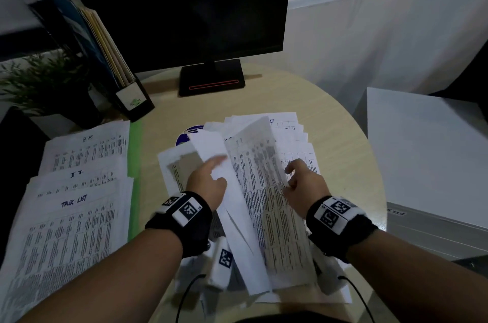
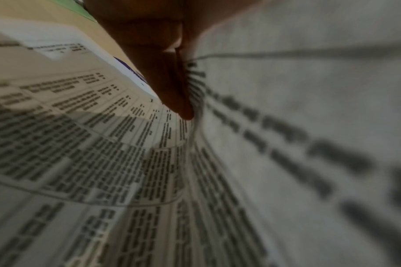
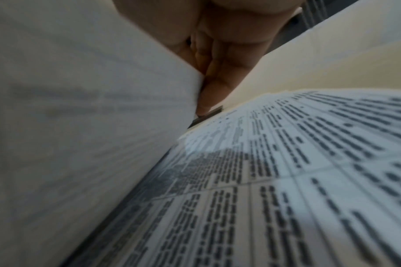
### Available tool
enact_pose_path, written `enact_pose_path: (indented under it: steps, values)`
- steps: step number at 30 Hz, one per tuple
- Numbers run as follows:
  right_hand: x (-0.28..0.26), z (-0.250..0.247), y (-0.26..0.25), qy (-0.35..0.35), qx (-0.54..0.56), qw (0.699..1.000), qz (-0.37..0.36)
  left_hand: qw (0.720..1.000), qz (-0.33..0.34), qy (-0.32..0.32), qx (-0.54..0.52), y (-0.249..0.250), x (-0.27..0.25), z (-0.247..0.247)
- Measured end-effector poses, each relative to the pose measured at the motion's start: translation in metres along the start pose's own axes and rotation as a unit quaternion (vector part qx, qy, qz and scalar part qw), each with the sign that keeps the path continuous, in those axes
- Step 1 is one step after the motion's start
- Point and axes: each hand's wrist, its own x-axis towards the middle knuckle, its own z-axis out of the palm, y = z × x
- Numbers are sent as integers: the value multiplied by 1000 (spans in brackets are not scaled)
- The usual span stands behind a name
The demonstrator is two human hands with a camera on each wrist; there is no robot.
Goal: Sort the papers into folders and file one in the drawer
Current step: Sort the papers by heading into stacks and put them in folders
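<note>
Two wrist views are mostly blur: printed tables fill both, text unreadable, and only finger undersides show at the top. Near edge of the head view cuts off the forearms and the front of the loose paper pile [image 1: 266, 217] in the desk's [image 1: 169, 116] middle.

Left hand [image 1: 208, 182] sits on the pile w/ index finger straight, pointing fwd; a white sheet [image 1: 211, 148] curves up beside the thumb, which seems to pinch it, but the grip is partly hidden. Left wrist view shows one finger [image 2: 171, 90] pressed along a lifted page. Right hand [image 1: 303, 182] has fingers curled at the edge of a raised sheet [image 1: 253, 153] that stands tilted between both hands; print shows through from its far side. Right wrist view: fingers [image 3: 217, 72] tucked behind a blurred page; whether they clamp it, can't tell.

Left of the pile lie sorted papers [image 1: 76, 206], approx three fanned groups, headings "TASK LIST" and "IT" legible, on a green folder [image 1: 135, 164] showing only as an edge strip. A blue-white disc [image 1: 186, 135] peeks from under the pile's far side. Farther back: file holder [image 1: 124, 79], plant [image 1: 39, 79], dark monitor [image 1: 184, 5].
</note>
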Motion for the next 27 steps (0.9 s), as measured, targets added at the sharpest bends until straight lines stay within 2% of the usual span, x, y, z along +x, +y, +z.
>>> enact_pose_path:
  steps: [5,7,8,10,12,14,16,18,20,21,24,27]
  values:
    - [-10,11,-22,-31,18,995,-88,997,-58,-20,-38,13,-5,15]
    - [-16,17,-27,-68,44,989,-125,998,-54,-14,4,18,-6,19]
    - [-17,18,-27,-80,65,988,-117,998,-49,-14,33,21,-6,19]
    - [-15,11,-22,-68,71,994,-41,998,-44,-15,52,22,-5,18]
    - [-7,3,-8,-21,-26,996,80,999,-43,-15,21,19,-4,17]
    - [1,-4,5,-14,-91,979,183,999,-32,-8,9,16,-5,16]
    - [8,-7,13,-23,-59,969,237,1000,-14,-25,10,13,-4,15]
    - [14,-10,19,-13,29,968,251,999,-10,-40,23,11,-2,16]
    - [19,-15,24,4,85,968,234,998,-40,-32,22,9,-2,14]
    - [20,-18,25,17,78,973,216,998,-58,-18,17,8,-2,11]
    - [16,-21,19,42,12,992,116,996,-88,22,-19,1,-2,6]
    - [4,-12,-4,42,73,996,22,991,-105,27,-80,3,-9,6]
